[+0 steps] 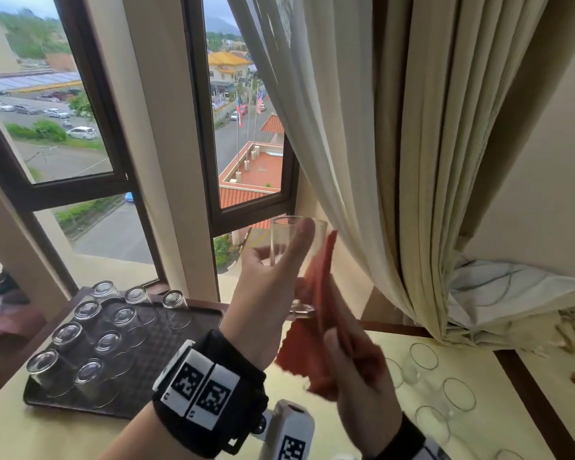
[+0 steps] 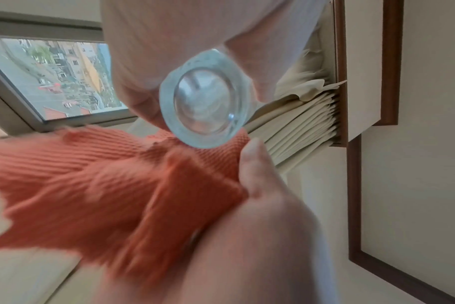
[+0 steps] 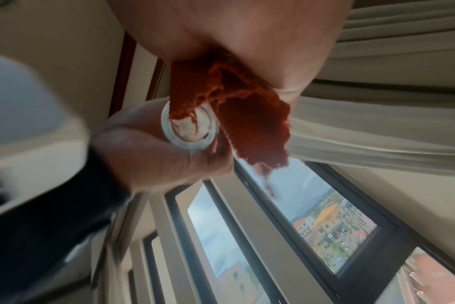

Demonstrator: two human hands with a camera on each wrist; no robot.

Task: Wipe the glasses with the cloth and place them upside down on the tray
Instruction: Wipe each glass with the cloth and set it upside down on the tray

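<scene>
My left hand (image 1: 273, 270) grips a clear glass (image 1: 296, 234) and holds it up in front of the window, mouth upward. Its thick round base (image 2: 205, 98) faces the left wrist camera. My right hand (image 1: 356, 370) holds an orange cloth (image 1: 316, 327) against the right side of the glass. In the right wrist view the cloth (image 3: 244, 115) drapes over the glass base (image 3: 190, 127), held in my left hand (image 3: 153, 148). A dark tray (image 1: 166, 370) at the left carries several glasses standing upside down (image 1: 67, 336).
Several upright glasses (image 1: 458, 396) stand on the pale tablecloth at the right. A cream curtain (image 1: 395, 144) hangs just behind my hands, bunched near the table's far right. Dark window frames (image 1: 203, 127) lie ahead. A wooden table edge (image 1: 528, 390) runs along the right.
</scene>
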